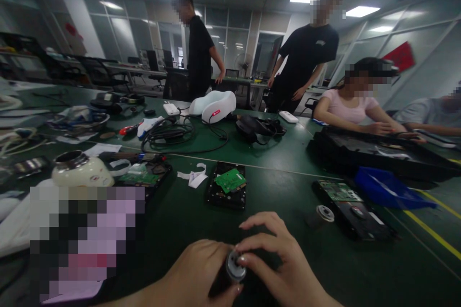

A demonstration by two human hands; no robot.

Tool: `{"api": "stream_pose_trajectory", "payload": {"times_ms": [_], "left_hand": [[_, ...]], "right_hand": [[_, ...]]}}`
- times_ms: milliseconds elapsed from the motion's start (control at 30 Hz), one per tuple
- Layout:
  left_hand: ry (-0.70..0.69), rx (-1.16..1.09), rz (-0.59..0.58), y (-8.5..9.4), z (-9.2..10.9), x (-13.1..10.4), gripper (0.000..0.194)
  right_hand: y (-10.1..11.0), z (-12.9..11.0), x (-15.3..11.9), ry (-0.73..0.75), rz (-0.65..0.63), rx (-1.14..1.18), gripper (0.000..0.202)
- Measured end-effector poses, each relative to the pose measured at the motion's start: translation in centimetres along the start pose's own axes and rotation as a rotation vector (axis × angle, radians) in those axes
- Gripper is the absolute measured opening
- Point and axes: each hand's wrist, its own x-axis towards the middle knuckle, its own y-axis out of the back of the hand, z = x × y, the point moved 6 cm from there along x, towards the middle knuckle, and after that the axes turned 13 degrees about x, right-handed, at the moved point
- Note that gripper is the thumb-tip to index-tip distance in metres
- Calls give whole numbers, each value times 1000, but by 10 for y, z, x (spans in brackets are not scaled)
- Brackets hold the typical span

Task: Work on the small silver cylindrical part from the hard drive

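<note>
Near the bottom middle, my left hand (200,268) is wrapped round a dark cylinder with a metallic ring-shaped top (236,270). The cylinder tilts, its top facing up and right; most of its body lies hidden in my palm. My right hand (277,254) meets that top from the right, thumb and forefinger pinched together at its centre while the other fingers are curved and raised. Whatever small part sits between those fingertips is too small to make out. On the table to the right stands another dark cylinder with a silvery end (325,214).
Ahead lies a black hard drive with a loose green circuit board (230,180) and torn paper (194,176). Another drive (360,211) rests at right beside a blue bag (392,189). At left are a cream jar (82,170) and a pink object (104,230). Several people are beyond.
</note>
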Motion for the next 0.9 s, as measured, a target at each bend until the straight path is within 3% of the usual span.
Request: {"api": "stream_pose_trajectory", "payload": {"times_ms": [167,433,633,700,800,900], "left_hand": [[-12,-35,19,2,0,0,18],[-44,-10,40,-5,-2,-1,21],[-62,-13,67,-6,-5,0,15],[-61,-4,74,-6,-5,-1,13],[-61,11,103,-4,-4,-4,19],[-77,-7,100,-1,-1,-4,23]], "right_hand": [[-11,-6,-5,28,-56,-42,9],[-7,-8,-4,57,-33,-57,5],[-6,-5,-8,64,18,34,27],[-7,-4,-8,59,-3,51,24],[-12,-4,-8,84,-95,43,35],[-12,-7,-7,137,-111,41,24]]}}
